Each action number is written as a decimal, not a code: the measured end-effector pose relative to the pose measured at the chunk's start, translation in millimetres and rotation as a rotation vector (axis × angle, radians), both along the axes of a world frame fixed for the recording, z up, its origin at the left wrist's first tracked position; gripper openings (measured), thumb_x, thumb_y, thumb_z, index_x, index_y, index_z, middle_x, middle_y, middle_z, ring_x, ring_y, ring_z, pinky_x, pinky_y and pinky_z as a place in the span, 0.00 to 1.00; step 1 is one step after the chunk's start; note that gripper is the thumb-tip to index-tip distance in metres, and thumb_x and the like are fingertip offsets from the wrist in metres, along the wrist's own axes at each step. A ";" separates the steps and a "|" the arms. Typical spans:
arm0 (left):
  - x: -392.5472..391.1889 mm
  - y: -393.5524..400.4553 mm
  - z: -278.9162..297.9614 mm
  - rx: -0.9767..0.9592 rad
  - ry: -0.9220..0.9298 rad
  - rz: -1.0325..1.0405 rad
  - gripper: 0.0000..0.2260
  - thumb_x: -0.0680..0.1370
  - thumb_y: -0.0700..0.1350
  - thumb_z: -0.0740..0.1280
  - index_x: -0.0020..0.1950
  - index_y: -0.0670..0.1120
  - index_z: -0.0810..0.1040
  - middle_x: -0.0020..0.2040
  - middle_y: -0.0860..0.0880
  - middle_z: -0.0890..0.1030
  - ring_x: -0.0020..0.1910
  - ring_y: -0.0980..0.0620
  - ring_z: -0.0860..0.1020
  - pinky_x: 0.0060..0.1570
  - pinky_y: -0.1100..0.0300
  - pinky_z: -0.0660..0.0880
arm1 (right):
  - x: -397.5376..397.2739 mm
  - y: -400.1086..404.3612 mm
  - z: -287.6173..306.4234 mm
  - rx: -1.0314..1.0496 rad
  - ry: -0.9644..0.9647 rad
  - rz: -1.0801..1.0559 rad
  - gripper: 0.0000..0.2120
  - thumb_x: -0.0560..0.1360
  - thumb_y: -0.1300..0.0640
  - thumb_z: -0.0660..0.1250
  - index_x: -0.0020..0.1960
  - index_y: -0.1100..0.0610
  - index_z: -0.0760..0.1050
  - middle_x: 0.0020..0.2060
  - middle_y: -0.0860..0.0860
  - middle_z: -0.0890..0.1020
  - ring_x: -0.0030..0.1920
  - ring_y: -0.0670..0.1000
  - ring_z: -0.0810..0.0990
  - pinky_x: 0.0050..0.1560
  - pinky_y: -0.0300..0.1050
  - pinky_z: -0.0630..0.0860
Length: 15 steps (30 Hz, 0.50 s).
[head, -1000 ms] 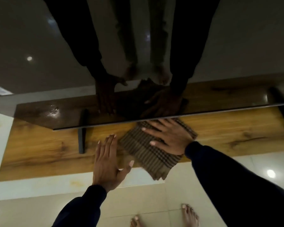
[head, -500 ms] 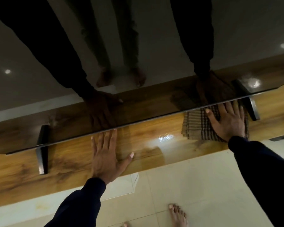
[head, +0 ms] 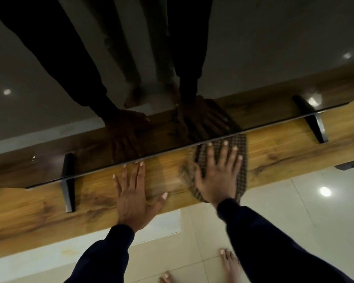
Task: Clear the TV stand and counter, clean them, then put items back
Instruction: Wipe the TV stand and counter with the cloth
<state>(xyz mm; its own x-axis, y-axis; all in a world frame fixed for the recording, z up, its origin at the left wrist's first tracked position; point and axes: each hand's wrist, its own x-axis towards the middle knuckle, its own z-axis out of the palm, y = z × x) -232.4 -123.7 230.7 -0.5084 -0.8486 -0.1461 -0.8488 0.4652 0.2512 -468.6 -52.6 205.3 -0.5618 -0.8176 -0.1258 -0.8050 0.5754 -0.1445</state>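
A wooden TV stand top runs across the view. On it lies a brown checked cloth, pressed flat under my right hand, whose fingers are spread and straight. My left hand rests flat on the bare wood to the left of the cloth, with its fingertips at the lower edge of the TV screen. The dark screen mirrors both hands and the cloth.
Two black TV feet stand on the wood, the left foot and the right foot. Below the stand's front edge is a pale tiled floor with my bare feet.
My right hand has slid the cloth from near the right TV foot back leftward, toward my left hand. The left hand has stayed flat on the wood.
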 end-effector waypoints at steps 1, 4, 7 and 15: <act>10.4 -1.3 1.4 -0.011 0.008 0.006 0.46 0.74 0.75 0.50 0.81 0.44 0.55 0.81 0.45 0.59 0.81 0.39 0.49 0.76 0.32 0.46 | 23.9 -12.3 1.7 -0.009 -0.020 0.051 0.38 0.79 0.32 0.48 0.83 0.52 0.55 0.81 0.65 0.53 0.80 0.70 0.49 0.77 0.71 0.44; 39.6 -4.0 5.3 -0.037 0.029 0.028 0.45 0.75 0.74 0.47 0.81 0.42 0.55 0.81 0.44 0.57 0.81 0.40 0.46 0.76 0.32 0.45 | 81.6 -43.1 5.7 -0.002 -0.070 0.183 0.37 0.80 0.32 0.46 0.82 0.51 0.53 0.80 0.64 0.56 0.80 0.69 0.50 0.77 0.70 0.46; 66.5 -3.9 7.1 -0.063 0.036 0.061 0.44 0.76 0.73 0.46 0.81 0.41 0.55 0.82 0.45 0.55 0.81 0.41 0.45 0.75 0.31 0.46 | 128.1 -68.1 8.6 0.025 -0.103 0.297 0.38 0.79 0.31 0.46 0.82 0.51 0.50 0.80 0.64 0.56 0.80 0.68 0.51 0.77 0.69 0.47; 103.9 11.0 0.1 -0.081 0.056 0.147 0.44 0.76 0.73 0.48 0.81 0.42 0.56 0.82 0.45 0.54 0.81 0.42 0.48 0.76 0.33 0.48 | 182.1 -76.3 -5.1 0.134 0.034 1.102 0.45 0.74 0.28 0.56 0.83 0.45 0.45 0.83 0.56 0.44 0.81 0.63 0.40 0.79 0.65 0.39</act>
